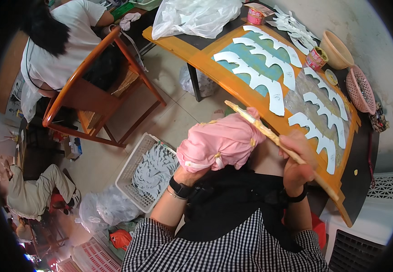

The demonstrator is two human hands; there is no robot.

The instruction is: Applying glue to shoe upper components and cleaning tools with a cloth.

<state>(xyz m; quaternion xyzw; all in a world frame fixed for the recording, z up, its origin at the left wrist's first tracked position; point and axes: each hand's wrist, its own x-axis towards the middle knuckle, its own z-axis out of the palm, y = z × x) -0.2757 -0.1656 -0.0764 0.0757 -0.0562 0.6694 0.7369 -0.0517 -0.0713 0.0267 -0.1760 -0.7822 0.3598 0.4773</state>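
Observation:
My left hand (191, 176) is mostly covered by a bunched pink cloth (219, 144), which it holds up in front of my lap. Yellowish smears of what looks like glue dot the cloth in several spots. My right hand (298, 156) grips a long wooden stick (274, 139), its far half coated in the same yellowish stuff. The stick slants across the cloth's right side; whether it touches the cloth, I cannot tell. To the right, several white scalloped pieces (269, 88) lie in rows on the brown-taped table (196, 56).
Beside my left arm stands a white plastic basket (123, 181) of cut pieces. On the table are a plastic bag (196, 20), a pink tin (316, 58), a beige bowl (337, 49) and a pink basket (360, 88). Another person sits in a wooden chair (81, 86) at upper left.

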